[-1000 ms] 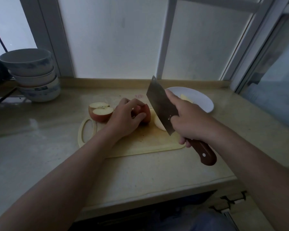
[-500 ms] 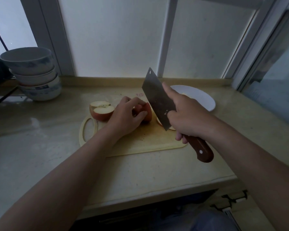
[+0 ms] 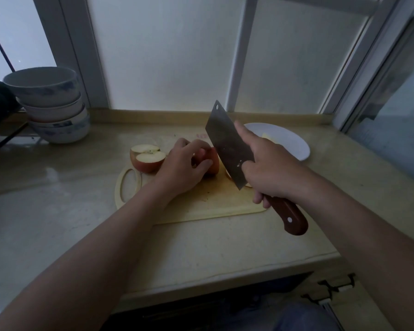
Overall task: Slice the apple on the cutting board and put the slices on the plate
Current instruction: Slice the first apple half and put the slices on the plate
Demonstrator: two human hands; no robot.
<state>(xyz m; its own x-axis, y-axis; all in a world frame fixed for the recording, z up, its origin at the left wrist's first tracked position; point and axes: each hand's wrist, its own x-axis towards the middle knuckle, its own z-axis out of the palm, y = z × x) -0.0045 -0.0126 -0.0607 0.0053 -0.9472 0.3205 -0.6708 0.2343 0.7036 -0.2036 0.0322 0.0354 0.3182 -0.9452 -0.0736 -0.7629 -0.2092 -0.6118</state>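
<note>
Fingers [image 3: 194,148] curled over apple piece [image 3: 215,161], cleaver [image 3: 227,144] beside

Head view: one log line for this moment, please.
left hand: holds red apple piece on pale cutting board | right hand: grips wooden-handled steel cleaver, blade tilted beside piece | white round plate: one pale slice

Against a second ago, the cleaver [image 3: 227,149] in the right hand [image 3: 270,173] stands higher and nearer the left end of the cutting board [image 3: 201,206], its blade now just beside the apple piece [image 3: 213,163]. Against half a second ago it sits slightly lower. The blade hides more of the cut slice [image 3: 247,185] on the board, leaving only a pale sliver at its lower corner.
</note>
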